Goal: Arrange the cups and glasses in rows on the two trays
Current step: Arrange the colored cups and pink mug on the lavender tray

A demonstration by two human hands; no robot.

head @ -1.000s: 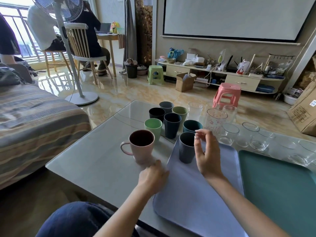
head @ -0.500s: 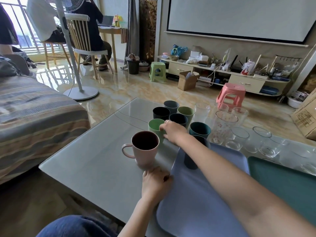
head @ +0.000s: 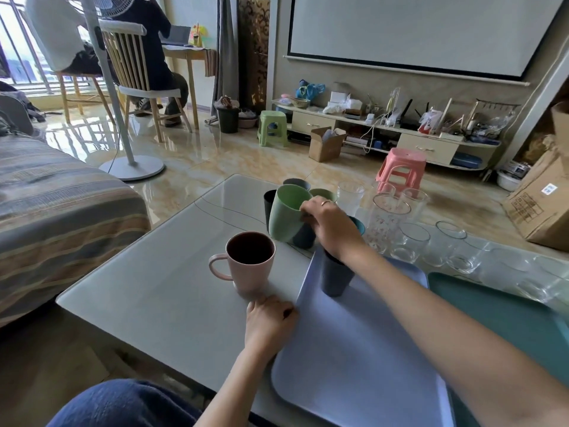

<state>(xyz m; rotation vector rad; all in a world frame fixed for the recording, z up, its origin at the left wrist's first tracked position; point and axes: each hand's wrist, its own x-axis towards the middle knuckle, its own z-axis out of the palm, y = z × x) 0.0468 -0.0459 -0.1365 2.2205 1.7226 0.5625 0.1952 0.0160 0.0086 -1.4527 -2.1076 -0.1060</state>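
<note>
My right hand point(head: 331, 224) grips a light green cup point(head: 286, 212) by its rim and holds it tilted above the table, over the other cups. My left hand point(head: 269, 322) holds the left edge of the lavender tray point(head: 354, 349). One dark blue-grey cup point(head: 335, 277) stands at the far end of that tray. A teal tray point(head: 508, 315) lies to its right. A pink mug point(head: 251, 260) stands on the table left of the trays. Several coloured cups point(head: 295, 183) cluster behind, partly hidden by the lifted cup and my hand. Several clear glasses point(head: 409, 241) stand to the right of them.
The glass-topped table point(head: 160, 288) ends near my knee point(head: 123, 405) at the front. A striped sofa point(head: 55, 208) is on the left. A fan stand point(head: 132, 161), stools and a cardboard box point(head: 545, 198) are on the floor beyond.
My right hand reached from the dark cup on the tray to the light green cup, gripped it and lifted it off the table, tilted. My left hand stayed at the tray's edge.
</note>
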